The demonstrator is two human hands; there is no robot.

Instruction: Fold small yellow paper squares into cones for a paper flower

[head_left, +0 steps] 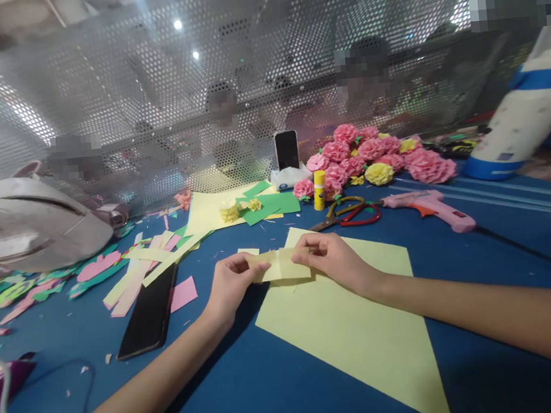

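A small creased piece of pale yellow paper [285, 268] is stretched between my two hands. My left hand [236, 277] pinches its left end between thumb and fingers. At the other end, my right hand [331, 259] grips the paper the same way. A fold line runs down the paper's middle. Beneath it, a large sheet of yellow paper [358, 328] lies flat on the blue table [214, 392]. Another small yellow scrap [248, 252] shows just behind my left fingers.
Scissors [348, 213], a glue stick [320, 190], a pink glue gun [430, 209] and pink paper flowers [371, 150] lie behind my right hand. A dark phone [150, 314], paper strips [139, 276] and a pale bag [40, 220] are on the left. A perforated metal screen [160, 101] stands behind.
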